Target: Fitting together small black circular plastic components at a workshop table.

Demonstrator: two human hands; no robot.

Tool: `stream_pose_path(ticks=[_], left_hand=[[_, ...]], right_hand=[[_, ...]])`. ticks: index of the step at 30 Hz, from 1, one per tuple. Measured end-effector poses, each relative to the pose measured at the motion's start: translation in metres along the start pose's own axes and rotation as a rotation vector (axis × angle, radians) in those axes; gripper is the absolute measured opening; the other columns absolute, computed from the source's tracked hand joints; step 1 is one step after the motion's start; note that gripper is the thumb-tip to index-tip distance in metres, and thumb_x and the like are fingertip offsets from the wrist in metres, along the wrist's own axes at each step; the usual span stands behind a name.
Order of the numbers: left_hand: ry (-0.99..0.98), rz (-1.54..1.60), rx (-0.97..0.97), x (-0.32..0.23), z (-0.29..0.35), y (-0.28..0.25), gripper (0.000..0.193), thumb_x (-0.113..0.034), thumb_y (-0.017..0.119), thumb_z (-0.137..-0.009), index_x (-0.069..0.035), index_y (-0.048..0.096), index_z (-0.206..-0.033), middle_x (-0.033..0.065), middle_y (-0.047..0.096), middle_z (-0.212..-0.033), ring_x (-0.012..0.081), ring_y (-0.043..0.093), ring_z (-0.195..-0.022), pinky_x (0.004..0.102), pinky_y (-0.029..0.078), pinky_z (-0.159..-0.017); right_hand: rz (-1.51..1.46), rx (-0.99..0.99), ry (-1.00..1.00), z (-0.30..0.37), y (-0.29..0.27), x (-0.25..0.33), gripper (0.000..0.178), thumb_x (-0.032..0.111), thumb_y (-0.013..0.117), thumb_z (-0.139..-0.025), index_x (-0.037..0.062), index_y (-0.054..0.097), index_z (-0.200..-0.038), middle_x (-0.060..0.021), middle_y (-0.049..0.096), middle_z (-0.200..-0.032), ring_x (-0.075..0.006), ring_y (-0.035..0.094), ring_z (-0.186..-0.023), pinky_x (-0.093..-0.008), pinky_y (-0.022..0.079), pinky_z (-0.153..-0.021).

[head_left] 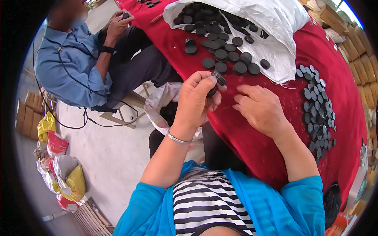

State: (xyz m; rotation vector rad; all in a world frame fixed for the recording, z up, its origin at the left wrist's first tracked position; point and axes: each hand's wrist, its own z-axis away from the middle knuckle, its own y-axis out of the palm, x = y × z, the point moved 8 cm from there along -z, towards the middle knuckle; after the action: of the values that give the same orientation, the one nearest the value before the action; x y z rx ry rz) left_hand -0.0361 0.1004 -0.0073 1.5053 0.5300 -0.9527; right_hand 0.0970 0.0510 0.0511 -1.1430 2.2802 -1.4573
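Black round caps, ribbed at the side, are held in my left hand (197,96): one black cap (219,78) sits between thumb and fingers, and another dark cap (211,92) shows lower in the palm. My right hand (260,106) hovers over the red cloth (236,129), apart from the left, its fingers loosely bent and spread with nothing seen in them. Ahead of both hands, loose black caps (220,55) spill from the mouth of a white woven sack (275,35). At the right lies a long cluster of caps (317,110), many with greyish faces up.
On the left sits a co-worker in a blue shirt (71,67), holding a small black piece. A whitish bag (157,102) with dark contents stands below the table edge. Yellow and white sacks (71,177) lie on the floor; cartons (356,59) are stacked far right.
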Motion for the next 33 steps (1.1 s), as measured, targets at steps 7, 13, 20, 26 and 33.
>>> stream_pose_path(ticks=[7, 13, 20, 26, 33], left_hand=[[-0.014, 0.038, 0.012, -0.002, 0.003, 0.001, 0.018, -0.021, 0.053, -0.090, -0.003, 0.054, -0.096, 0.0123, 0.063, -0.083, 0.0092, 0.052, -0.055, 0.0178, 0.036, -0.041], [-0.035, 0.041, 0.014, 0.002, 0.001, 0.005, 0.018, -0.021, 0.054, -0.090, -0.004, 0.054, -0.094, 0.0100, 0.063, -0.081, 0.0081, 0.052, -0.053, 0.0175, 0.036, -0.041], [-0.068, -0.025, 0.047, 0.012, 0.003, 0.011, 0.014, -0.013, 0.055, -0.090, -0.001, 0.054, -0.096, 0.0092, 0.064, -0.079, 0.0092, 0.056, -0.053, 0.0194, 0.042, -0.041], [0.005, 0.017, -0.001, 0.003, 0.003, 0.005, 0.017, -0.018, 0.054, -0.090, -0.003, 0.054, -0.097, 0.0110, 0.064, -0.081, 0.0097, 0.054, -0.053, 0.0181, 0.036, -0.039], [-0.001, 0.015, 0.005, 0.004, 0.006, 0.005, 0.018, -0.019, 0.055, -0.090, -0.003, 0.054, -0.098, 0.0121, 0.064, -0.083, 0.0098, 0.054, -0.054, 0.0188, 0.037, -0.040]], right_hand=[[-0.141, -0.036, 0.087, 0.005, 0.006, -0.015, 0.012, 0.015, 0.069, -0.078, 0.0068, 0.061, -0.078, -0.0069, 0.056, -0.081, -0.0279, 0.059, -0.067, -0.0371, 0.048, -0.060], [-0.144, -0.170, 0.128, 0.001, -0.010, -0.011, 0.032, 0.015, 0.069, -0.077, 0.0081, 0.062, -0.108, -0.0126, 0.061, -0.099, -0.0280, 0.062, -0.081, -0.0350, 0.051, -0.068], [0.002, -0.090, 0.022, -0.003, -0.009, 0.006, 0.049, 0.019, 0.069, -0.077, 0.0118, 0.056, -0.124, -0.0136, 0.058, -0.114, -0.0281, 0.062, -0.090, -0.0366, 0.051, -0.074], [0.083, 0.054, 0.026, 0.004, 0.009, -0.003, 0.024, 0.025, 0.068, -0.077, 0.0084, 0.064, -0.095, -0.0105, 0.059, -0.100, -0.0273, 0.061, -0.081, -0.0372, 0.049, -0.069], [-0.009, 0.029, 0.038, 0.003, 0.009, -0.003, 0.018, 0.025, 0.068, -0.078, 0.0082, 0.061, -0.082, -0.0065, 0.055, -0.085, -0.0255, 0.059, -0.074, -0.0362, 0.049, -0.064]])
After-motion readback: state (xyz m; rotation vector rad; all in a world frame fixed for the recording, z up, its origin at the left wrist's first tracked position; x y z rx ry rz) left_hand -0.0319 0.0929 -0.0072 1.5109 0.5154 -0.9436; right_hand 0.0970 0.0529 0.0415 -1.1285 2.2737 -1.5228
